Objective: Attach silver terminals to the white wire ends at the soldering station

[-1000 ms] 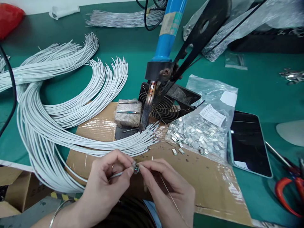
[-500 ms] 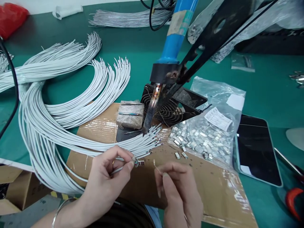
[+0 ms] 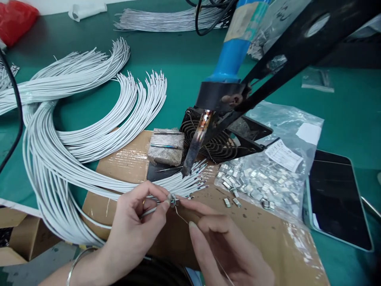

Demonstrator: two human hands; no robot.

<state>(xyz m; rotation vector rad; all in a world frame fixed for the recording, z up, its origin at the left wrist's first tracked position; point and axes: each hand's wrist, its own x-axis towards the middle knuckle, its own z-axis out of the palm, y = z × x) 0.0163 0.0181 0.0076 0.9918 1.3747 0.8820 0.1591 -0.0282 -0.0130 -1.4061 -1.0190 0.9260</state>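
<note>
Two hands work together just below the middle of the view, over a sheet of brown cardboard (image 3: 125, 167) on a green tabletop (image 3: 342, 119). The left hand (image 3: 133, 226) is closed in a tight pinch, thumb and forefinger gripping a white wire (image 3: 151, 210) close to a small metal clip (image 3: 174, 201) at its end. The right hand (image 3: 226, 250) is partly open, its forefinger (image 3: 193, 207) reaching to touch the clip while its thumb (image 3: 196, 238) stands apart. A thin bare wire (image 3: 186, 219) runs from the clip down past the right hand, though I cannot tell whether that hand grips it.

Long bundles of white wires (image 3: 59, 139) sweep round from 9 o'clock, their stripped ends fanning out at about 12 o'clock, just above the hands. At 1 o'clock, a blue-handled soldering iron (image 3: 235, 43) hangs in a black stand (image 3: 297, 43), its tip above a stone block (image 3: 163, 147) and a black fan guard (image 3: 208, 139). At 3 o'clock lies a clear plastic bag of metal clips (image 3: 262, 178), with a few loose clips (image 3: 232, 202) beside it; farther out sits a dark tablet (image 3: 336, 198).
</note>
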